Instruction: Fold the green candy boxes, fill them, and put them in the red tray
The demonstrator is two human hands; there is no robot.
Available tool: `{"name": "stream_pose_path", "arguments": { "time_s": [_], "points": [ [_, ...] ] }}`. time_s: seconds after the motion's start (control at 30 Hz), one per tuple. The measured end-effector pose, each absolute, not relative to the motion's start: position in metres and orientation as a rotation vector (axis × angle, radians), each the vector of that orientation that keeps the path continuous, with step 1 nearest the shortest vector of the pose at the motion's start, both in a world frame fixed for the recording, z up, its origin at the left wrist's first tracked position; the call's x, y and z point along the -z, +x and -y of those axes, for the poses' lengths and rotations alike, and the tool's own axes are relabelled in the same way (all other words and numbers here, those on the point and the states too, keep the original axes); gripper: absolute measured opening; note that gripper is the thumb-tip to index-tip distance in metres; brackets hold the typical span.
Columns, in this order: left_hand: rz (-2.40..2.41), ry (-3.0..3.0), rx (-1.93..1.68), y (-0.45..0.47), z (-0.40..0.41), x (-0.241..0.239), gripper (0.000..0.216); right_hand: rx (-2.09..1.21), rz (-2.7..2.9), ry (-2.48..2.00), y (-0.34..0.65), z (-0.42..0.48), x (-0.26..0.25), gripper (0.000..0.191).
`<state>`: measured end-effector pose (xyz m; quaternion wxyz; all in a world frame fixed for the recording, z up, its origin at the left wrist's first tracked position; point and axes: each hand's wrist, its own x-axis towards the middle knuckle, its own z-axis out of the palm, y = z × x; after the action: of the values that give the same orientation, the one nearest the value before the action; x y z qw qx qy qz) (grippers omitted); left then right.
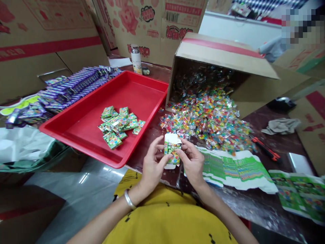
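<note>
A small green candy box (173, 154) with white end flaps standing out at top and bottom is held upright in front of me. My left hand (154, 163) grips its left edge between thumb and fingers. On the opposite edge, my right hand (192, 161) pinches it, thumb on the printed front. Just beyond lies a heap of clear-wrapped colourful candies (203, 118), spilling from a tipped cardboard box (220, 51). Flattened green cartons (236, 167) lie in overlapping rows right of my right hand. Several closed green boxes (118, 123) sit in a red tray (83, 132) to the left.
Purple boxes (76, 84) are stacked behind the tray. A thermos flask (136, 59) stands at the back. Toward the right lie a red-and-black tool (266, 149), a crumpled cloth (280, 126) and printed green sheets (299, 193). Large cartons (152, 34) wall the back.
</note>
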<state>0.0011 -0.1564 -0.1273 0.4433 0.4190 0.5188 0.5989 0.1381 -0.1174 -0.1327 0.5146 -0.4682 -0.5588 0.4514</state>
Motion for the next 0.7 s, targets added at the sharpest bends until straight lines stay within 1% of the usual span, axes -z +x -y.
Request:
{"name": "stream_pose_path", "arguments": {
  "time_s": [0.03, 0.1, 0.13, 0.23, 0.27, 0.33, 0.43, 0.5, 0.6, 0.7],
  "points": [
    [-1.311, 1.108, -1.448, -0.001, 0.158, 0.128, 0.059, -1.039, 1.369, -1.107, 0.137, 0.117, 0.133, 0.037],
    [-1.323, 1.22, -1.354, -0.005, 0.16, 0.129, 0.052, -0.957, 1.446, -1.075, 0.138, 0.116, 0.134, 0.033],
    [-1.314, 1.257, -1.312, -0.008, 0.16, 0.129, 0.047, -0.929, 1.484, -1.064, 0.138, 0.115, 0.135, 0.029],
    [-1.242, 1.301, -1.204, -0.014, 0.16, 0.124, 0.035, -0.876, 1.584, -1.032, 0.143, 0.113, 0.134, 0.007],
    [-1.22, 1.3, -1.178, -0.016, 0.159, 0.121, 0.032, -0.866, 1.615, -1.021, 0.144, 0.112, 0.133, 0.006],
    [-1.204, 1.278, -1.165, -0.017, 0.158, 0.116, 0.028, -0.89, 1.632, -1.0, 0.145, 0.11, 0.13, 0.01],
    [-1.214, 1.201, -1.262, -0.016, 0.156, 0.111, 0.027, -1.085, 1.462, -0.952, 0.142, 0.108, 0.124, 0.008],
    [-1.203, 1.123, -1.321, -0.015, 0.155, 0.11, 0.031, -1.216, 1.351, -0.898, 0.14, 0.106, 0.12, 0.015],
    [-1.201, 1.076, -1.321, -0.014, 0.156, 0.109, 0.034, -1.344, 1.396, -0.829, 0.14, 0.102, 0.112, 0.019],
    [-1.248, 1.15, -1.298, -0.016, 0.157, 0.108, 0.032, -1.473, 1.451, -0.894, 0.144, 0.095, 0.107, 0.021]
  ]
}}
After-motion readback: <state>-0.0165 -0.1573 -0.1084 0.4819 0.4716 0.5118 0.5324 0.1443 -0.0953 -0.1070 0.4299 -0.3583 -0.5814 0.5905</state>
